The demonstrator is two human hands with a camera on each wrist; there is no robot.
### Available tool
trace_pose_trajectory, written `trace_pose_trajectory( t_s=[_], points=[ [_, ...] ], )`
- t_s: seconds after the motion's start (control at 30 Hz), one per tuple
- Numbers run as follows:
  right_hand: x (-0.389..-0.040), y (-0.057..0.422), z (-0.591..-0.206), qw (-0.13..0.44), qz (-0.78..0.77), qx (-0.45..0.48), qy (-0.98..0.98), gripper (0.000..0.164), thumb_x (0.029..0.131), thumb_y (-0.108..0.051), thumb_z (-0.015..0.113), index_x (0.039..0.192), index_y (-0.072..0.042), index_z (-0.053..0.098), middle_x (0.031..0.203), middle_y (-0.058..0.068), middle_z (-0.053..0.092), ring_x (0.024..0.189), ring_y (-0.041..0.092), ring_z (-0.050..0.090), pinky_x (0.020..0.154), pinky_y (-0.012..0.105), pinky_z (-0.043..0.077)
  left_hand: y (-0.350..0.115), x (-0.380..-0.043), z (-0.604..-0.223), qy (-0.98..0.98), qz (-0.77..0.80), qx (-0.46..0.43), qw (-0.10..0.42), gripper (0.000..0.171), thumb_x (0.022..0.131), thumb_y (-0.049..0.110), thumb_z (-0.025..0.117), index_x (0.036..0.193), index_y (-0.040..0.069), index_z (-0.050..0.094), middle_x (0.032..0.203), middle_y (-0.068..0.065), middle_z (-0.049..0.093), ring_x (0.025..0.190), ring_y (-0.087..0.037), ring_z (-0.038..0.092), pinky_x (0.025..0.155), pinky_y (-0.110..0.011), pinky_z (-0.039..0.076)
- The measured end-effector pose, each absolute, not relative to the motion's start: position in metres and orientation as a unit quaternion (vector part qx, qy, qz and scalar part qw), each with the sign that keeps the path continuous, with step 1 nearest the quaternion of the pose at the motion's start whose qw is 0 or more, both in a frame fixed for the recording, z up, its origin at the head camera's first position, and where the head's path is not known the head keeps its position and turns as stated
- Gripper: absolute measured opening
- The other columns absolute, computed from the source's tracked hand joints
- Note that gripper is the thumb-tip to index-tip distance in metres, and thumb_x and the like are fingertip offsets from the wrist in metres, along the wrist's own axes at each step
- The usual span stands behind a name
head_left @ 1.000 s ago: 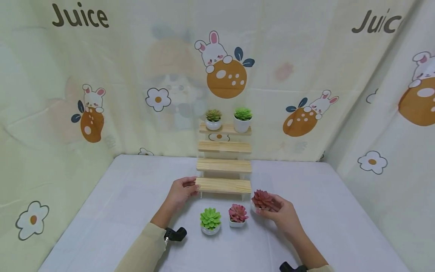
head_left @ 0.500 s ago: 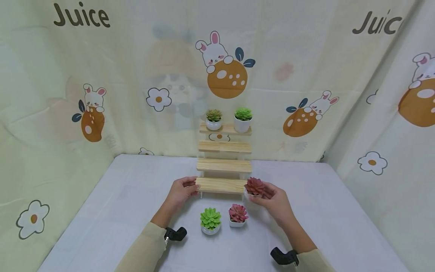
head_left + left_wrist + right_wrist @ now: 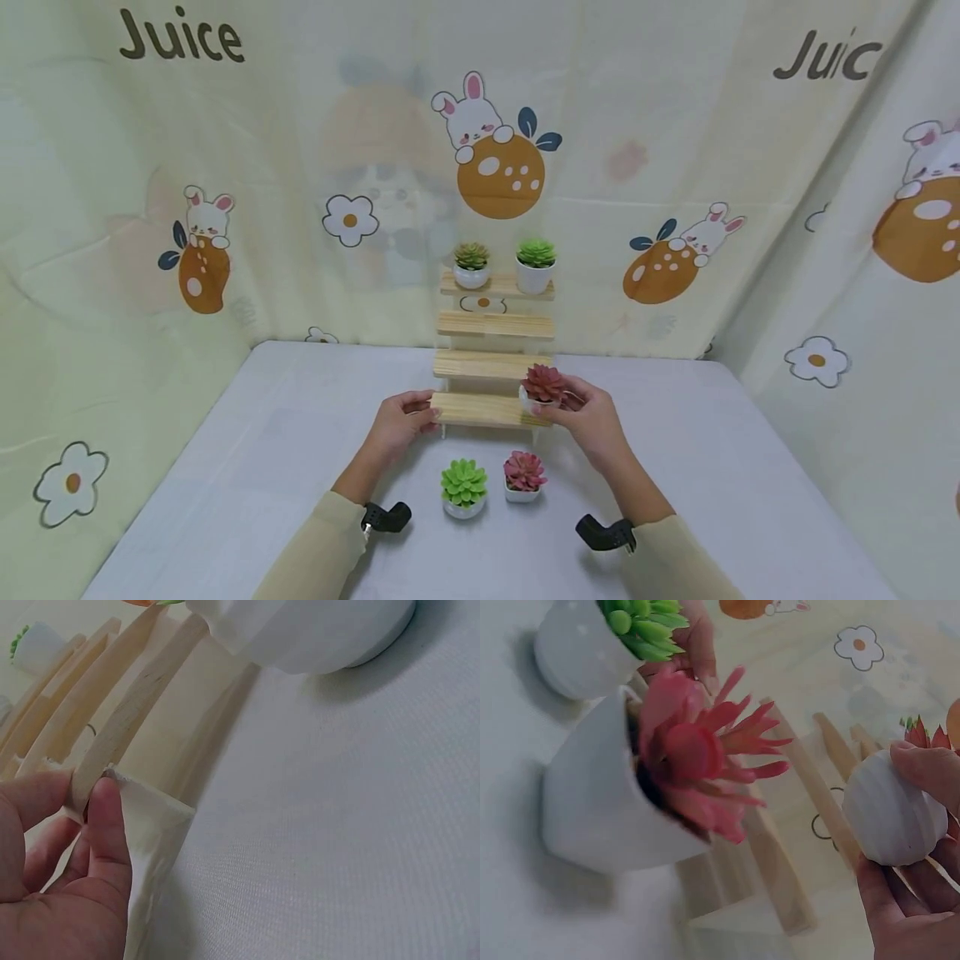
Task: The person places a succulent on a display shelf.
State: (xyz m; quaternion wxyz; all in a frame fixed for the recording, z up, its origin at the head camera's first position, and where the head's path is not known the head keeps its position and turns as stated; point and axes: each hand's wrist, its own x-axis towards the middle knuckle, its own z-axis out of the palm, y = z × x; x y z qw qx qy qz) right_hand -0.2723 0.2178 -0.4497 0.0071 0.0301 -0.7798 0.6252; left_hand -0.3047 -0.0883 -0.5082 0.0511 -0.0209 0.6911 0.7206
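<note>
My right hand (image 3: 592, 421) grips a dark red potted succulent (image 3: 543, 383) at the right end of the lowest step of a wooden tiered shelf (image 3: 480, 408). Its ribbed white pot (image 3: 894, 808) sits between thumb and fingers in the right wrist view; whether the pot touches the board cannot be told. My left hand (image 3: 399, 427) pinches the left end of that same lowest board (image 3: 120, 727) between thumb and fingers. On the table in front stand a bright green potted succulent (image 3: 463, 483) and a pinkish-red one in a squarish white pot (image 3: 522, 492).
Two green potted plants, one rounder (image 3: 471, 271) and one taller (image 3: 536, 267), stand on the top step. Behind the white-covered table (image 3: 300, 400) hangs a patterned curtain (image 3: 285, 108). A black wrist camera (image 3: 603, 533) is strapped to the right wrist.
My right hand has carried the dark red succulent up and left, from beside the shelf to over the lowest step's right end. The left hand has stayed on the board.
</note>
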Motion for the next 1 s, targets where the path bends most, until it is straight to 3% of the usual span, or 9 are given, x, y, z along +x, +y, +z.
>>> trace_pose_trajectory(
  t_s=[0.23,0.5,0.77,1.0],
  points=[
    [-0.285,0.204,-0.436,0.016,0.629,0.057,-0.775,0.067,0.080,-0.021,0.090,0.139,-0.012,0.061,0.138,0.010,0.066,0.121,0.016,0.064,0.096,0.014,0.056,-0.089,-0.305,-0.510,0.694,0.718,-0.019,0.056,0.039,0.094,-0.007,0.066,0.132,-0.009,0.061,0.115,-0.022,0.068,0.088,-0.015,0.068,0.079,-0.028,0.066],
    [-0.297,0.180,-0.423,0.012,0.643,0.067,-0.763,0.065,0.080,-0.015,0.089,0.138,-0.008,0.062,0.135,0.015,0.066,0.113,0.014,0.066,0.089,0.015,0.059,-0.089,-0.304,-0.509,0.703,0.708,-0.018,0.058,0.039,0.094,-0.005,0.067,0.133,-0.007,0.062,0.117,-0.022,0.067,0.090,-0.016,0.069,0.080,-0.030,0.066],
    [-0.312,0.163,-0.414,0.041,0.619,0.068,-0.781,0.068,0.077,-0.028,0.092,0.138,-0.013,0.065,0.128,0.011,0.070,0.111,0.019,0.066,0.080,0.016,0.059,-0.089,-0.303,-0.509,0.694,0.717,-0.017,0.060,0.039,0.094,-0.005,0.067,0.133,-0.006,0.062,0.118,-0.022,0.067,0.090,-0.016,0.068,0.080,-0.029,0.066],
    [-0.327,0.152,-0.406,0.053,0.629,0.071,-0.772,0.064,0.077,-0.026,0.092,0.135,-0.012,0.067,0.128,0.011,0.071,0.113,0.021,0.066,0.079,0.017,0.058,-0.089,-0.303,-0.509,0.692,0.719,-0.015,0.062,0.040,0.094,-0.005,0.067,0.133,-0.006,0.062,0.116,-0.022,0.068,0.090,-0.015,0.069,0.080,-0.029,0.066]
  ],
)
